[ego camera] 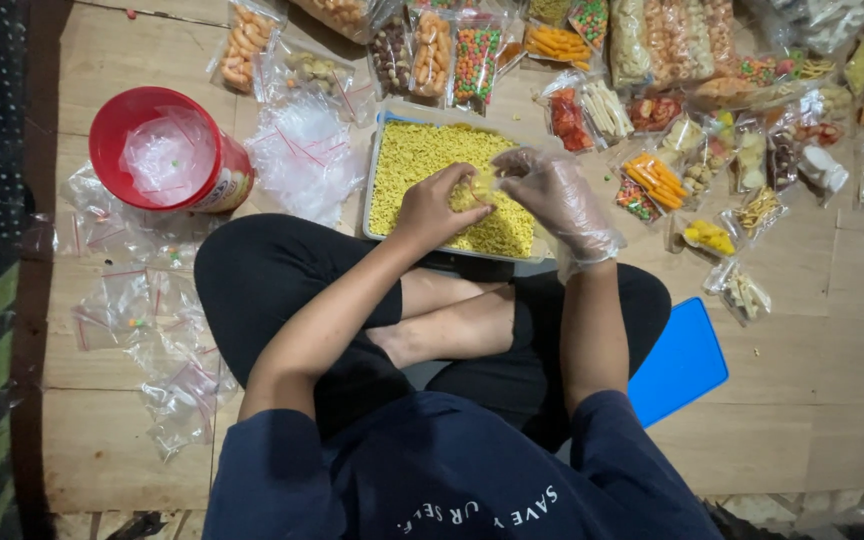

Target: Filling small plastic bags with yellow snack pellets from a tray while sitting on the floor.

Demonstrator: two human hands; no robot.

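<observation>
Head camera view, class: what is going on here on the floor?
A person sits cross-legged over a tray of small yellow snack pieces. The bare left hand and the plastic-gloved right hand meet above it, pinching a small filled bag. Filled snack bags lie ahead and right; empty bags and a red tub lie left.

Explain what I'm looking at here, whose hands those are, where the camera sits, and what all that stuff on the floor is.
This is one picture from a camera on a person's head, looking down at their lap and crossed legs. The bare left hand and the right hand, in a clear plastic glove, meet over a tray of small yellow snack pieces; their fingers pinch a small filled bag between them. On the wooden floor lie many filled snack bags, empty clear bags, a red tub and a blue lid.
</observation>
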